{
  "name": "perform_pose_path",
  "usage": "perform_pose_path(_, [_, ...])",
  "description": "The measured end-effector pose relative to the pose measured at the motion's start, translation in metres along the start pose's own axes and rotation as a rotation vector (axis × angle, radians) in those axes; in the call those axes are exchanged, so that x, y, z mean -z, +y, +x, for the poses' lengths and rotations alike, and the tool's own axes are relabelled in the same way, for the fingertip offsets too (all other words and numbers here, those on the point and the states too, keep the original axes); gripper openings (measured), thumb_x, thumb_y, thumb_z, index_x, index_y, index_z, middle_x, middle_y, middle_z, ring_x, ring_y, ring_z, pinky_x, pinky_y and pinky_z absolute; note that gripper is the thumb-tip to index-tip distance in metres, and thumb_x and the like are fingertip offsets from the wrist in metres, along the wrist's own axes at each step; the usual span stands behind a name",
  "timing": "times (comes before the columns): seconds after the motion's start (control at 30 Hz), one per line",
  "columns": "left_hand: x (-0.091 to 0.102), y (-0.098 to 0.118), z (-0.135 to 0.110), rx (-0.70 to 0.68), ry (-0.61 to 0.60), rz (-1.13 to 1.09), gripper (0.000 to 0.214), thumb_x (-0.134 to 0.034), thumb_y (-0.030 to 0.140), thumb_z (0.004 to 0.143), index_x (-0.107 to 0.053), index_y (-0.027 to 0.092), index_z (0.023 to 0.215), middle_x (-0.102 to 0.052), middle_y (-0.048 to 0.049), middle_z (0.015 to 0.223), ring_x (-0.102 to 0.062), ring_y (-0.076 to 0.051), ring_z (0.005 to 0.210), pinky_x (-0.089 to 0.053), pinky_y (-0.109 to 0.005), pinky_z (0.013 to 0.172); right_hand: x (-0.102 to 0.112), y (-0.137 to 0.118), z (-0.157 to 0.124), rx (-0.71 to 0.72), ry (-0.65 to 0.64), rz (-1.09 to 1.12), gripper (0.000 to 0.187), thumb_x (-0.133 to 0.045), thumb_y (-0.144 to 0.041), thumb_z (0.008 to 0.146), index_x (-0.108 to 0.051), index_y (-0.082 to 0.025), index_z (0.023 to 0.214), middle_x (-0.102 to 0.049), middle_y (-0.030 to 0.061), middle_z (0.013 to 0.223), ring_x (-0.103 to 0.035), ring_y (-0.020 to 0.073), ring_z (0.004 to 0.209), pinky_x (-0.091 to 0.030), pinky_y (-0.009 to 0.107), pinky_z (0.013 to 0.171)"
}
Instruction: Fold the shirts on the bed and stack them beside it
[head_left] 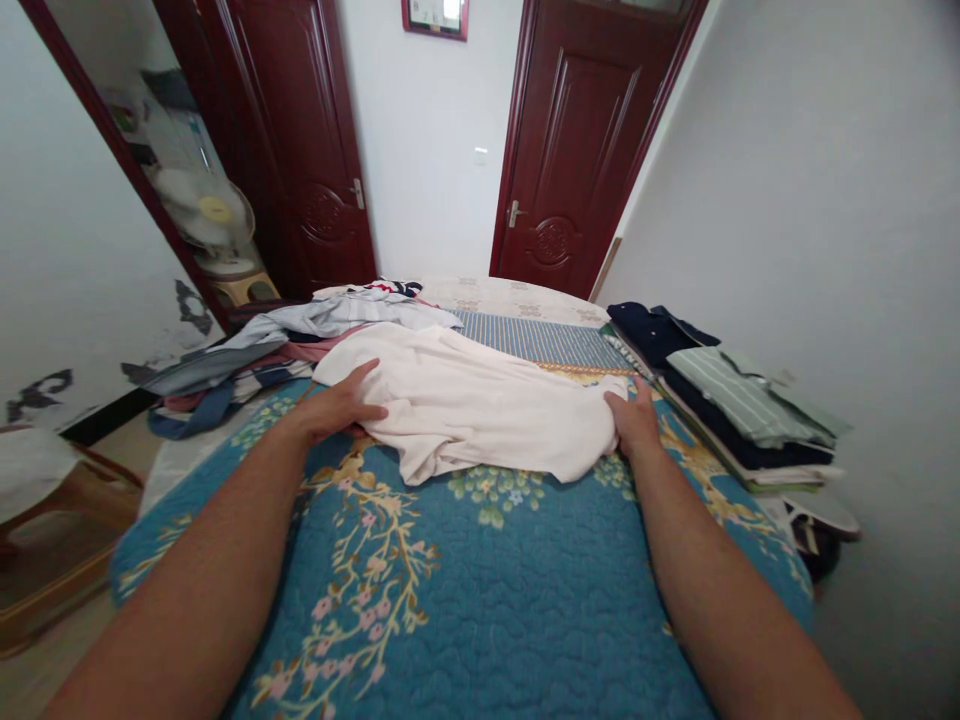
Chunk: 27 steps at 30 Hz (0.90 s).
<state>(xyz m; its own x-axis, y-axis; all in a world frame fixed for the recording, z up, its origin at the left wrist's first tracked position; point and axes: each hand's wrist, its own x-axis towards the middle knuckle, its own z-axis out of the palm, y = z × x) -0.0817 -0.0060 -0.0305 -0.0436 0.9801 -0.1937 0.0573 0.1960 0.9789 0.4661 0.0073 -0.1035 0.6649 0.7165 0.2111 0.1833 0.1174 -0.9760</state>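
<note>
A creamy white shirt (487, 410) lies spread sideways and wrinkled across the bed, its near edge uneven. At its left end is my left hand (341, 402), thumb and forefinger apart on the cloth, with the other fingers mostly hidden at the edge. My right hand (634, 412) grips the right end, the thumb pressing on the fabric there. Beneath the shirt is a teal quilted bedspread (540, 570) with flower patterns.
Loose, crumpled clothes (300, 335) are heaped on the left side of the bed. On the right edge stands a stack of folded clothes (742, 405). A wooden stool (67, 500) is at the left, a fan (214, 215) farther back. Two dark red doors (570, 140) stand beyond.
</note>
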Motion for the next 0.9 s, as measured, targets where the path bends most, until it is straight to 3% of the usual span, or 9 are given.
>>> perform_pose_path(0.1, [0.007, 0.002, 0.003, -0.091, -0.015, -0.047, 0.099, -0.086, -0.002, 0.049, -0.07, 0.027, 0.142, -0.077, -0.0068, 0.106, -0.072, -0.021, 0.075, -0.056, -0.024, 0.058, 0.004, -0.006, 0.0, -0.028, 0.025, -0.032, 0.079, -0.078, -0.019, 0.061, -0.067, -0.02, 0.14, -0.075, 0.006, 0.116, -0.07, 0.0199, 0.097, -0.059, 0.029, 0.084])
perform_pose_path(0.23, [0.017, 0.002, 0.021, -0.262, 0.371, -0.343, 0.068, -0.08, 0.006, 0.062, -0.069, 0.02, 0.127, -0.075, -0.0045, 0.1, -0.069, -0.016, 0.073, -0.059, -0.026, 0.069, 0.015, -0.008, 0.006, -0.21, -0.006, 0.08, 0.078, -0.078, -0.016, 0.062, -0.069, -0.017, 0.139, -0.077, 0.0059, 0.103, -0.07, 0.0185, 0.078, -0.058, 0.029, 0.067])
perform_pose_path(0.33, [0.019, -0.003, 0.031, -0.199, 0.578, -0.441, 0.05, -0.077, 0.007, 0.071, -0.067, 0.017, 0.118, -0.071, -0.0008, 0.086, -0.066, -0.013, 0.067, -0.059, -0.025, 0.069, 0.018, -0.007, 0.006, -0.22, -0.053, 0.12, 0.071, -0.078, -0.017, 0.063, -0.073, -0.016, 0.133, -0.077, 0.0053, 0.095, -0.069, 0.0179, 0.071, -0.057, 0.027, 0.061])
perform_pose_path(0.47, [0.01, -0.011, 0.028, -0.144, 0.457, -0.397, 0.056, -0.082, 0.012, 0.075, -0.066, 0.017, 0.129, -0.076, -0.0062, 0.095, -0.073, -0.017, 0.077, -0.06, -0.029, 0.073, 0.013, -0.006, 0.002, -0.143, -0.036, 0.064, 0.068, -0.077, -0.018, 0.064, -0.074, -0.016, 0.132, -0.077, 0.0039, 0.093, -0.068, 0.0163, 0.071, -0.055, 0.024, 0.06])
perform_pose_path(0.6, [0.005, -0.012, 0.017, -0.134, 0.242, -0.065, 0.084, -0.101, 0.018, 0.052, -0.073, 0.025, 0.131, -0.075, -0.0123, 0.129, -0.077, -0.027, 0.099, -0.061, -0.034, 0.082, 0.012, -0.008, 0.002, -0.193, 0.004, 0.08, 0.07, -0.077, -0.02, 0.065, -0.073, -0.018, 0.135, -0.077, 0.003, 0.095, -0.069, 0.0164, 0.072, -0.055, 0.023, 0.059])
perform_pose_path(0.67, [0.004, -0.009, 0.013, -0.127, 0.2, 0.023, 0.086, -0.1, 0.015, 0.048, -0.075, 0.026, 0.129, -0.075, -0.0101, 0.129, -0.077, -0.027, 0.097, -0.061, -0.033, 0.081, 0.014, -0.013, 0.001, -0.218, -0.013, 0.116, 0.071, -0.078, -0.018, 0.065, -0.072, -0.018, 0.135, -0.078, 0.0033, 0.095, -0.07, 0.0176, 0.073, -0.056, 0.025, 0.06])
perform_pose_path(0.73, [0.005, -0.002, 0.014, -0.141, 0.176, -0.078, 0.08, -0.095, 0.015, 0.057, -0.073, 0.025, 0.133, -0.078, -0.0096, 0.12, -0.077, -0.026, 0.088, -0.062, -0.034, 0.076, 0.016, -0.02, 0.0, -0.251, -0.09, 0.197, 0.072, -0.077, -0.016, 0.064, -0.071, -0.019, 0.136, -0.079, 0.0051, 0.096, -0.072, 0.0202, 0.075, -0.059, 0.029, 0.064])
perform_pose_path(0.8, [0.009, 0.004, 0.018, -0.233, 0.293, -0.212, 0.072, -0.083, 0.018, 0.074, -0.065, 0.023, 0.143, -0.078, -0.0097, 0.117, -0.075, -0.022, 0.083, -0.063, -0.034, 0.075, 0.02, -0.03, -0.004, -0.276, -0.237, 0.307, 0.077, -0.077, -0.016, 0.065, -0.067, -0.02, 0.141, -0.081, 0.0078, 0.103, -0.075, 0.0235, 0.08, -0.062, 0.034, 0.068])
perform_pose_path(0.9, [0.022, 0.007, 0.029, -0.358, 0.721, 0.021, 0.066, -0.06, 0.017, 0.092, -0.046, 0.013, 0.157, -0.074, -0.0136, 0.128, -0.074, -0.018, 0.091, -0.063, -0.031, 0.082, 0.023, -0.045, -0.016, -0.282, -0.514, 0.41, 0.085, -0.079, -0.018, 0.067, -0.061, -0.025, 0.15, -0.08, 0.0093, 0.118, -0.077, 0.0258, 0.088, -0.063, 0.037, 0.073])
